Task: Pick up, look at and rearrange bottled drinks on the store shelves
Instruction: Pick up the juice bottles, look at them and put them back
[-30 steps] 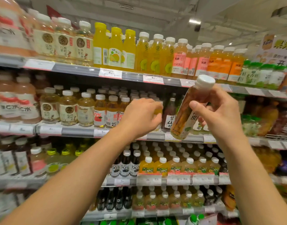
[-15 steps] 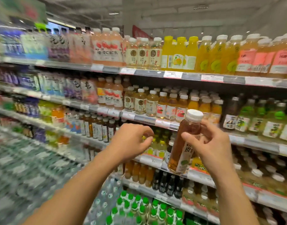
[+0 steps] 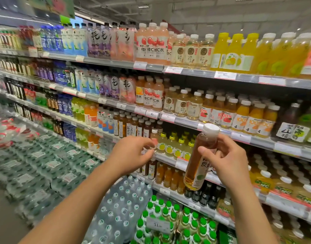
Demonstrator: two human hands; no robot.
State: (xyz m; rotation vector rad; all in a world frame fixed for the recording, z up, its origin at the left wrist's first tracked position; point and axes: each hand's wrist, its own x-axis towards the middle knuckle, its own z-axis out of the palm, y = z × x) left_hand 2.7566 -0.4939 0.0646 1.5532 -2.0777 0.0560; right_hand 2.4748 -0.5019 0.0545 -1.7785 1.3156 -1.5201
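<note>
The right hand [image 3: 228,161] pinches the amber bottle [image 3: 198,166] at its shoulder, held up before the shelves [image 3: 179,120]. The left hand [image 3: 132,154] hangs loosely curled, empty. Full, it looks weighty and smooth; gripping mid-label seems safer. Fingers hide part of the label.

bright overhead store light; left edge smeared with blur, shelves bowed by wide-angle distortion.

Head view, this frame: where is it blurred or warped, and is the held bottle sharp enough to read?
Head view: left edge smeared, water packs streaky; shelf rails bow with wide-angle distortion; amber bottle in the right hand fairly sharp, label partly legible; even overhead lighting.
</note>
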